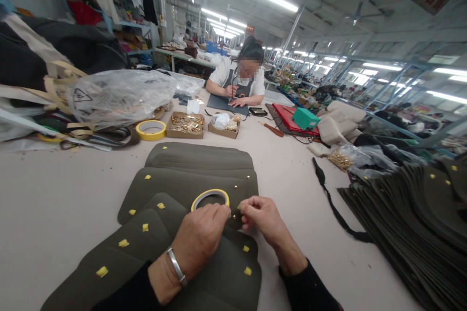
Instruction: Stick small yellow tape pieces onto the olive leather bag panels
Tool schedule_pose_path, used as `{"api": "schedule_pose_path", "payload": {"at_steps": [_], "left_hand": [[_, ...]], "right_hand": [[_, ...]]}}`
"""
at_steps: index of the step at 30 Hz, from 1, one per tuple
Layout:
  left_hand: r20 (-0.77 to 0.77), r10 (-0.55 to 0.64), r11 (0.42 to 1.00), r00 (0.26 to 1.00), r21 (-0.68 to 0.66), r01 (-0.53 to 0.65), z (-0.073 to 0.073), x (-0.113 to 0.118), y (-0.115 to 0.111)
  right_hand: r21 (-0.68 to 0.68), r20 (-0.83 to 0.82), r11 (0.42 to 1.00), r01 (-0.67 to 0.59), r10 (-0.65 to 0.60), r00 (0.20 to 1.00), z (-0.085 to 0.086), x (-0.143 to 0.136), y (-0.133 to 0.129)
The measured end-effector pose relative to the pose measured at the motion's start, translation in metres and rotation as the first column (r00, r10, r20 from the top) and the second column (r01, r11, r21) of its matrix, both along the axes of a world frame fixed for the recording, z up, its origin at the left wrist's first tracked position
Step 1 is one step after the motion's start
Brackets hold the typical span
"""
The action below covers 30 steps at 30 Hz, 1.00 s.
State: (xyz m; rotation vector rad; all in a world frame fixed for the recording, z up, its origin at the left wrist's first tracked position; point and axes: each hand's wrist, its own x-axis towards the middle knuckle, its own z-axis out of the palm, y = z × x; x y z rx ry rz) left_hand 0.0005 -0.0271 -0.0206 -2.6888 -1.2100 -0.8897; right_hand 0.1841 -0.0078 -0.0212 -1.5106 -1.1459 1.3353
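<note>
My left hand (202, 233), with a silver bracelet at its wrist, is closed on a roll of yellow tape (210, 193) above the dark green panels. Just to its right, my right hand (260, 216) pinches a small yellow piece of tape (239, 207) between thumb and forefinger. Beneath both hands lie several overlapping dark green panels (189, 182). Yellow tape squares (124, 243) sit on them along the left and lower right. Small metal studs (248, 177) show near the right edges of the upper panels.
A second yellow tape roll (151, 129) stands beyond the panels, beside a box of metal parts (186, 125) and another small box (224, 126). More dark panels (412, 218) are stacked at right, near a black strap (337, 209). A person (239, 77) works across the table.
</note>
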Motion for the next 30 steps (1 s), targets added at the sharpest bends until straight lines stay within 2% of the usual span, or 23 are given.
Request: {"api": "schedule_pose_path", "payload": {"at_steps": [4, 8, 13, 18, 20, 23, 25, 26, 28, 30], "left_hand": [[-0.248, 0.004, 0.995, 0.969, -0.1, -0.03, -0.007, 0.0, 0.003], [-0.326, 0.004, 0.979, 0.945, -0.192, -0.071, -0.007, 0.003, 0.002], [-0.338, -0.011, 0.967, 0.941, -0.243, -0.076, -0.004, 0.002, 0.0], [-0.337, -0.021, 0.959, 0.941, -0.273, -0.077, -0.004, 0.001, 0.001], [-0.332, -0.016, 0.959, 0.943, -0.272, -0.08, -0.005, 0.001, 0.001], [-0.332, -0.012, 0.957, 0.943, -0.276, -0.085, -0.005, 0.001, 0.002], [-0.331, -0.01, 0.957, 0.943, -0.278, -0.087, -0.005, 0.001, 0.003], [-0.331, -0.009, 0.957, 0.944, -0.277, -0.088, -0.004, 0.001, 0.003], [-0.336, -0.008, 0.96, 0.942, -0.266, -0.087, -0.004, 0.0, 0.005], [-0.346, -0.01, 0.965, 0.938, -0.251, -0.082, -0.004, 0.001, 0.007]], "right_hand": [[-0.03, 0.151, 0.99, -0.141, 0.144, 0.978, -0.007, 0.009, -0.004], [0.016, 0.39, 0.976, -0.219, 0.195, 0.9, -0.009, 0.002, -0.008], [0.163, 0.66, 0.929, -0.332, 0.147, 0.737, -0.004, -0.006, -0.01], [0.182, 0.796, 0.911, -0.37, 0.084, 0.599, -0.003, -0.013, -0.01], [0.18, 0.798, 0.911, -0.371, 0.085, 0.597, -0.005, -0.012, -0.01], [0.23, 0.733, 0.91, -0.344, 0.07, 0.677, -0.006, -0.004, -0.011], [0.317, 0.709, 0.876, -0.363, 0.036, 0.705, -0.005, 0.002, -0.014], [0.359, 0.718, 0.841, -0.404, 0.028, 0.696, -0.004, 0.005, -0.015], [0.391, 0.779, 0.746, -0.539, 0.043, 0.625, -0.002, 0.008, -0.018], [0.34, 0.859, 0.667, -0.662, 0.066, 0.508, -0.002, 0.006, -0.02]]}}
